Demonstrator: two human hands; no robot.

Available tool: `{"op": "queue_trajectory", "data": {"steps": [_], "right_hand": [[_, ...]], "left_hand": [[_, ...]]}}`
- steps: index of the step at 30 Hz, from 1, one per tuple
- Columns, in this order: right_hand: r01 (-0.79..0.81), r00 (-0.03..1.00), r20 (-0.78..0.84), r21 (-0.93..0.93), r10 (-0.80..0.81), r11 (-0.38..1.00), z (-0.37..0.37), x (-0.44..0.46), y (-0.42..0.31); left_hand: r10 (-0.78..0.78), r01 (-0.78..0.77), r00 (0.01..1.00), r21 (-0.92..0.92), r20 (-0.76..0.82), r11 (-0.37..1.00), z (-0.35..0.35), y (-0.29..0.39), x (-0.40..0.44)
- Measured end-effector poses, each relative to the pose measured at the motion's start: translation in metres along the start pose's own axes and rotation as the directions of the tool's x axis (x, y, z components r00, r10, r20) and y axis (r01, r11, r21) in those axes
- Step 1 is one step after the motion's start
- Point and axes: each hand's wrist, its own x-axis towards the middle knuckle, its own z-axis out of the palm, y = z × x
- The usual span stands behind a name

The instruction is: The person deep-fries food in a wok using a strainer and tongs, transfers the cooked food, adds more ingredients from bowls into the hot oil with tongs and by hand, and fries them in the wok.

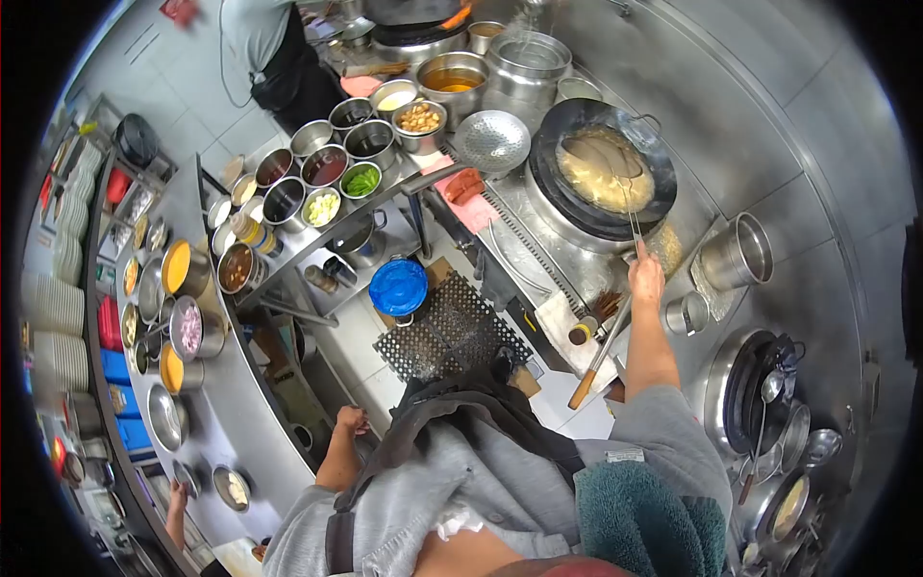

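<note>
My right hand (647,276) is closed round the handle of a wire skimmer (634,219). The skimmer's looped head lies in the pale, bubbling contents of a black wok (550,178) on the range. Below that hand, a wooden-handled tool (586,383) leans across the range's front edge beside a bamboo brush (606,306) and a folded cloth (562,322). My left hand (353,420) hangs low beside my apron, its fingers curled in with nothing visible in them. A perforated metal strainer (492,142) rests to the left of the wok.
Several metal pots of sauces and chopped food, including green pieces (361,180), stand at left. A blue-lidded bucket (399,288) sits by the black floor mat (450,327). Another person (274,58) stands beyond; someone's hand (179,495) reaches over the left counter.
</note>
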Motion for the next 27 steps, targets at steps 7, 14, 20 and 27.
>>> {"op": "queue_trajectory", "data": {"steps": [7, 14, 20, 27], "right_hand": [[-0.004, 0.997, 0.076, -0.086, 0.010, 0.996, -0.023, -0.008, 0.052], [-0.023, 0.997, 0.067, -0.013, 0.024, 1.000, -0.025, -0.017, 0.068], [-0.029, 0.996, 0.084, 0.012, 0.028, 1.000, -0.019, -0.020, 0.066], [-0.046, 0.999, 0.006, 0.106, 0.046, 0.993, -0.019, -0.011, 0.063]], "left_hand": [[0.023, -0.025, 0.998, 0.030, 0.057, 0.999, 0.025, 0.041, 0.010], [0.039, -0.049, 0.997, 0.140, 0.071, 0.989, 0.044, 0.069, 0.003], [0.105, -0.121, 0.988, 0.144, 0.115, 0.982, 0.051, 0.074, 0.005], [0.366, -0.441, 0.896, 0.390, 0.253, 0.808, 0.049, 0.070, 0.014]]}}
